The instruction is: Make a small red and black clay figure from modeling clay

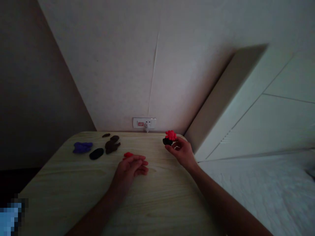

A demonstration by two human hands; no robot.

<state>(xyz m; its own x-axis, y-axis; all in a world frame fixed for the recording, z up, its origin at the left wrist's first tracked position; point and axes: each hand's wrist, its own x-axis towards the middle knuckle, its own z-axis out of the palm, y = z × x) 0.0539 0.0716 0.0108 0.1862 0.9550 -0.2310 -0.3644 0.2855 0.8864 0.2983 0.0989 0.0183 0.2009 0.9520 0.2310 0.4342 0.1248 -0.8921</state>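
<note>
My right hand (183, 151) pinches a small figure between thumb and fingers near the table's back right corner. The figure has a red bumpy top (170, 134) on a black lump (167, 141), both looking like modelling clay. Whether it touches the tabletop I cannot tell. Low over the middle of the table, my left hand (131, 166) has its fingers loosely stretched and apart, with nothing visible in them. A red lump (127, 155) shows just behind that hand, partly hidden by it.
On the left of the wooden table (73, 183) lie a purple lump (83, 147), a flat black oval (96, 153) and several brown pieces (112, 146). A wall socket (144, 123) with a plug sits behind. A white headboard (246, 98) and bed (258, 186) border the right side.
</note>
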